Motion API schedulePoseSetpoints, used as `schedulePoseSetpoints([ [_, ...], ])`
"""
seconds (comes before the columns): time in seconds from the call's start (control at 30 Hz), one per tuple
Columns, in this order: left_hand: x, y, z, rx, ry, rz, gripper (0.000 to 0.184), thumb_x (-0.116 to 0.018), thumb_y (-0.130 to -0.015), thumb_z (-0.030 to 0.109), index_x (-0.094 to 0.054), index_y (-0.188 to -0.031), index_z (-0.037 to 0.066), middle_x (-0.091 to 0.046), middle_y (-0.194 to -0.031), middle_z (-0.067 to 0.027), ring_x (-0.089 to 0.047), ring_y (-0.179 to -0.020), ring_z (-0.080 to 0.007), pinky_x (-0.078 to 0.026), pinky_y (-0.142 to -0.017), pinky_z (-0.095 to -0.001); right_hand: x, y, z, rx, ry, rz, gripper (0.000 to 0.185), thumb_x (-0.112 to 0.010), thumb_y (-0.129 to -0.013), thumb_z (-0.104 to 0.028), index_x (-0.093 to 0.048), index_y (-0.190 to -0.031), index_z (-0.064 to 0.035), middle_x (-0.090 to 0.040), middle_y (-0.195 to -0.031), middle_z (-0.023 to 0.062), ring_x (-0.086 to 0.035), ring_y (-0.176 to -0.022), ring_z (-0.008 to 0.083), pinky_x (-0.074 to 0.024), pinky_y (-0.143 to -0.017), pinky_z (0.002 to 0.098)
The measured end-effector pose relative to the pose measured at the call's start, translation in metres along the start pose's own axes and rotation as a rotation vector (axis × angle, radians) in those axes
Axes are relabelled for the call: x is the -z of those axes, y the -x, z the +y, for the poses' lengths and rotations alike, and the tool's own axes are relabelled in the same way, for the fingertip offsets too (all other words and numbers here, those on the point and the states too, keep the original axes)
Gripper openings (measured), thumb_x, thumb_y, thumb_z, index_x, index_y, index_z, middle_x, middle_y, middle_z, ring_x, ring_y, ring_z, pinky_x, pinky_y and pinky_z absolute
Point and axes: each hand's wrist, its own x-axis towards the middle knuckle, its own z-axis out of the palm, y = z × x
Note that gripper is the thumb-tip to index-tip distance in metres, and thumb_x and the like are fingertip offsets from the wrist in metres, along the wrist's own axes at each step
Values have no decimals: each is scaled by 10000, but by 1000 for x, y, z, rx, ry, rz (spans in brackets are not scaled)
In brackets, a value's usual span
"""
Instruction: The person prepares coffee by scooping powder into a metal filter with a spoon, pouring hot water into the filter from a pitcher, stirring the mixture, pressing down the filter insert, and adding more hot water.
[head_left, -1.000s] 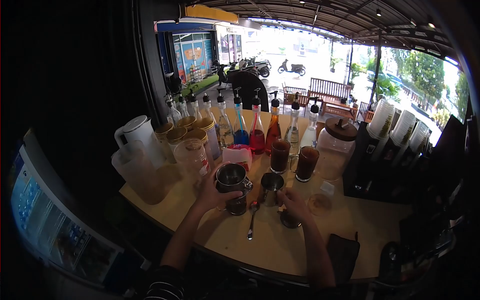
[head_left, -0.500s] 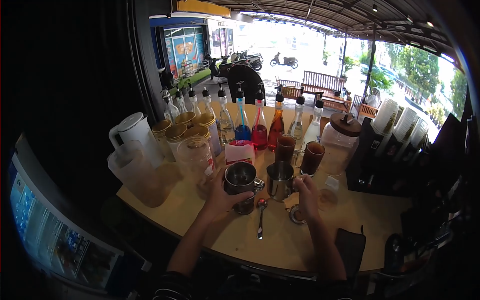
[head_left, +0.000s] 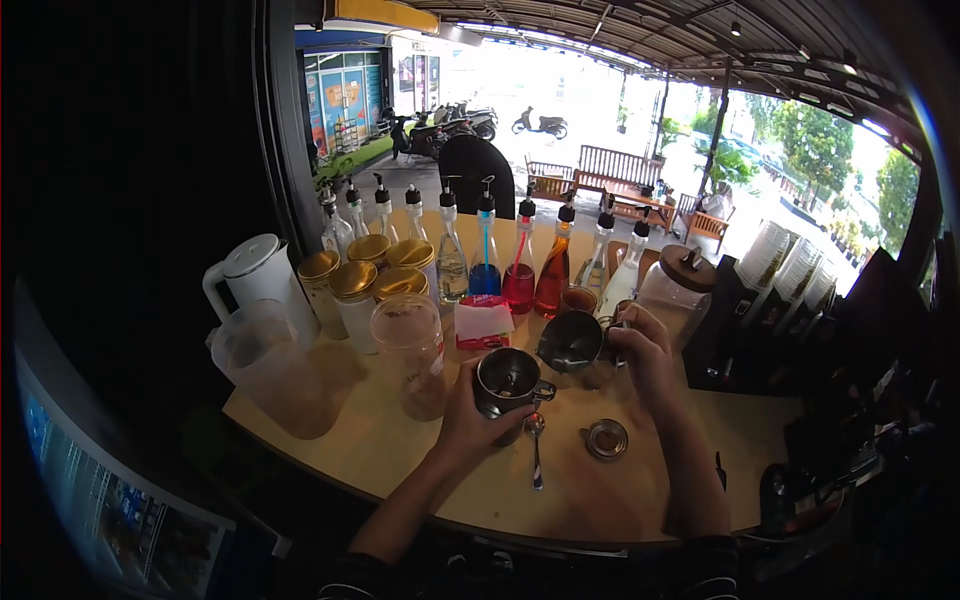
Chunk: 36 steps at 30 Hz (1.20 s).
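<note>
My left hand (head_left: 472,420) is wrapped round a metal cup (head_left: 507,376) with a side handle; its lower part is partly hidden by my fingers. Raised beside it, a steel pitcher (head_left: 570,343) tilts leftward, its open mouth facing me, with its handle gripped by my right hand (head_left: 645,342). Behind the pitcher, a glass of brown drink (head_left: 579,299) is partly covered. Below the cup lies a metal spoon (head_left: 536,452) on the table. To the spoon's right sits a small round metal piece (head_left: 606,439).
Pump-top syrup bottles (head_left: 485,265) line the table's back. Gold-lidded jars (head_left: 354,283), a clear plastic jar (head_left: 410,365), a measuring jug (head_left: 262,350) and a white pitcher (head_left: 262,275) stand left. A pink packet (head_left: 484,323) lies mid-table. Stacked plastic cups (head_left: 765,255) stand right.
The pitcher has gone from upright to tilted, raised slightly with my right hand and now overlapping the brown drinks. The cup in my left hand sits slightly further right and lower. The view has shifted.
</note>
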Motion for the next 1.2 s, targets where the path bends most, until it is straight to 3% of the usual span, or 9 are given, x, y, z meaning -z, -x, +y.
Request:
schedulePoseSetpoints([
  [0.07, 0, 0, 1, 16, 17, 0, 794, -888, -637, 288, -407, -1216, 35, -586, -1160, -155, -608, -1088, -260, -482, -936, -375, 2, -8, -7, -40, 180, -65, 66, -605, -853, -52, -542, -834, -46, -593, -745, -15, -538, -665, 42, -423, -605, 201],
  [0.23, -1, -1, 1, 58, 47, -3, 791, -888, -627, 278, -410, -1209, 36, -586, -1151, -154, -612, -1079, -250, -485, -932, -363, -15, -20, -25, -40, 251, -114, 130, -650, -834, 9, -526, -819, -25, -600, -768, 5, -584, -704, 29, -493, -600, 186],
  [0.33, 0, -2, 3, 89, 75, -13, 785, -884, -622, 261, -409, -1204, 33, -587, -1145, -155, -614, -1076, -245, -487, -929, -357, -19, -25, -25, -17, 292, -192, 139, -658, -839, 10, -520, -836, -2, -614, -863, 35, -595, -703, 41, -533, -655, 205],
  [0.67, 0, -2, 1, 82, 86, -20, 779, -875, -624, 255, -401, -1199, 26, -590, -1135, -157, -621, -1066, -245, -490, -922, -355, -41, -35, -34, -64, 484, -317, 168, -648, -853, -25, -483, -820, -19, -546, -755, -7, -598, -722, 30, -513, -605, 198],
  [0.73, 0, -1, -2, 146, 141, -68, 831, -897, -619, 239, -377, -1237, 46, -520, -1200, -127, -552, -1141, -221, -457, -985, -358, -44, -36, -35, -64, 506, -326, 174, -646, -853, -24, -476, -814, -20, -539, -749, -8, -597, -720, 29, -512, -601, 197],
  [0.87, -2, -2, -3, 147, 167, -81, 828, -893, -623, 212, -372, -1245, 46, -518, -1208, -129, -551, -1142, -217, -460, -983, -351, -49, -37, -38, -80, 528, -338, 208, -641, -853, -20, -442, -791, -25, -525, -735, -6, -593, -701, 29, -506, -582, 192],
  [0.97, -4, -2, -6, 79, 163, -5, 777, -874, -628, 262, -404, -1198, 18, -600, -1117, -166, -629, -1049, -254, -496, -911, -354, -51, -38, -39, -54, 574, -341, 228, -636, -855, -17, -422, -777, -26, -494, -714, -16, -587, -686, 28, -504, -567, 191],
  [1.03, -3, -2, -4, 129, 236, -61, 815, -893, -622, 200, -386, -1240, 43, -529, -1200, -129, -556, -1139, -216, -461, -983, -349, -54, -36, -42, -77, 565, -337, 234, -635, -855, -16, -416, -775, -28, -469, -704, -24, -579, -679, 25, -500, -561, 191],
  [1.2, -1, -2, -1, 119, 178, -62, 815, -895, -621, 198, -388, -1239, 41, -533, -1197, -128, -557, -1137, -212, -462, -980, -344, -51, -38, -39, -76, 565, -327, 239, -641, -844, -15, -414, -769, -31, -414, -685, -40, -553, -665, 15, -489, -549, 194],
])
